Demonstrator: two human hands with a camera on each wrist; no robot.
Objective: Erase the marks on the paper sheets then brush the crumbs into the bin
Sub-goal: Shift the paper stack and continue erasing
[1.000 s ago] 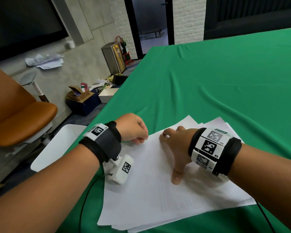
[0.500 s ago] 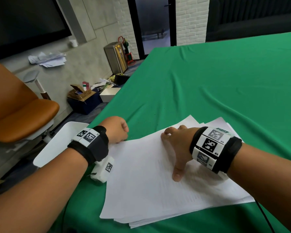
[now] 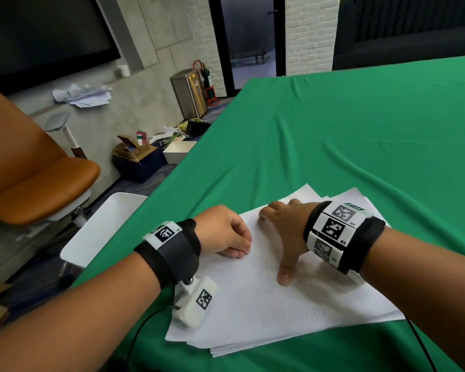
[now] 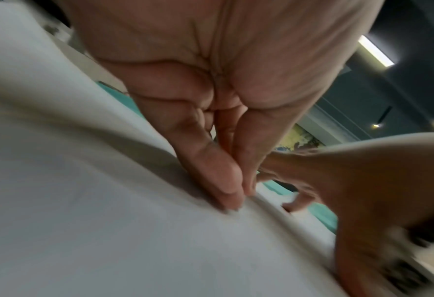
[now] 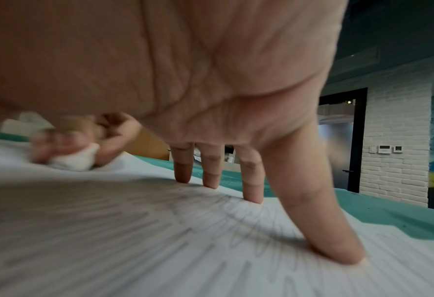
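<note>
A stack of white paper sheets (image 3: 266,312) lies on the green tablecloth (image 3: 333,130) at the near edge. My left hand (image 3: 240,249) rests on the top sheet's left part, fingers curled. In the right wrist view it (image 5: 65,140) pinches a white eraser (image 5: 76,158) against the paper. The left wrist view shows the pinched fingertips (image 4: 236,193) on the sheet, with the eraser hidden. My right hand (image 3: 277,245) is spread flat, thumb and fingers (image 5: 251,180) pressing the sheet down. Faint pencil marks (image 5: 236,221) run under it.
A white bin (image 3: 102,229) stands by the table's left edge, below my left wrist. Small dark crumbs (image 3: 253,181) dot the cloth beyond the paper. An orange chair (image 3: 38,183) is at far left. Boxes (image 3: 134,157) clutter the floor.
My left hand slid left to the paper's edge half a second ago and is now back to the right on the sheet. The right hand has stayed pressing.
</note>
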